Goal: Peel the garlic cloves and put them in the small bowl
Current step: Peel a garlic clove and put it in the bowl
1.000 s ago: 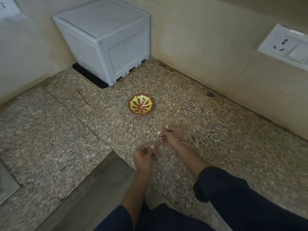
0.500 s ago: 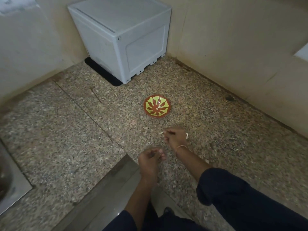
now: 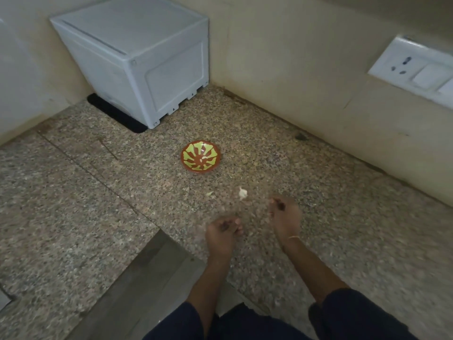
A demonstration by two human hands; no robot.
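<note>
The small red bowl with a yellow-green pattern stands on the speckled granite counter, and a small pale bit lies inside it. A white garlic clove lies on the counter in front of the bowl, with a scrap of skin to its left. My right hand hovers blurred just right of the clove, apart from it, fingers curled. My left hand is nearer me, with its fingers curled against the thumb. I see nothing held in either hand.
A grey plastic box sits on a black mat in the back corner. Cream walls close the counter behind and to the right, where a white socket and switch plate is mounted. The counter's front edge drops to a grey floor.
My right hand has moved right, away from the clove and skin scrap on the counter. My left hand has stayed curled. The camera has swung.
</note>
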